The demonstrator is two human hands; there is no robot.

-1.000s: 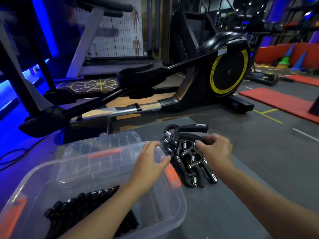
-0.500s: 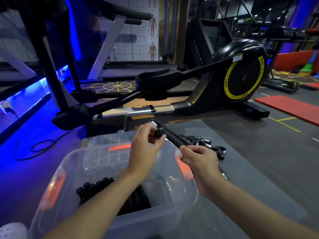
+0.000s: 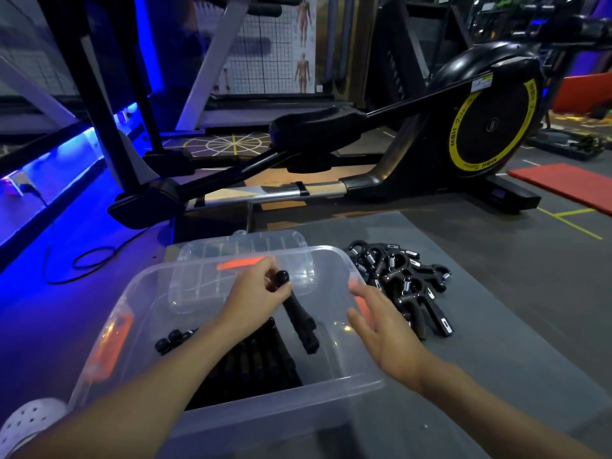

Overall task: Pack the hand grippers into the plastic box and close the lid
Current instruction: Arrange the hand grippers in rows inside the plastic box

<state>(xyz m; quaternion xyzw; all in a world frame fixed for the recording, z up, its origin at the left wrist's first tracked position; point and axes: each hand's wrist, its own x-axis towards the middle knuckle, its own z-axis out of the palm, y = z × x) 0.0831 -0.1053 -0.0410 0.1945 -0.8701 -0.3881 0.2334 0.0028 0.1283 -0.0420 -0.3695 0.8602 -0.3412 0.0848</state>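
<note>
A clear plastic box [image 3: 351, 390] with orange latches sits in front of me, and several black hand grippers [image 3: 245, 362] lie packed in its near half. My left hand [image 3: 255, 298] is over the box and pinches the knob end of one black hand gripper [image 3: 298, 318], which hangs down inside. My right hand [image 3: 381, 329] hovers open over the box's right rim, holding nothing. A pile of several more black hand grippers [image 3: 402, 279] lies on the grey mat just right of the box. The clear lid [image 3: 245, 250] lies behind the box.
A black and yellow elliptical trainer [image 3: 477, 127] stands beyond the mat. A black cable [image 3: 82, 260] trails on the blue-lit floor at left. A red mat [image 3: 569, 183] lies at right. A white perforated shoe [image 3: 29, 422] shows at bottom left.
The gripper held between both hands above the box's far rim has come down into the box. My right hand let go of it and opened; my left hand still pinches it.
</note>
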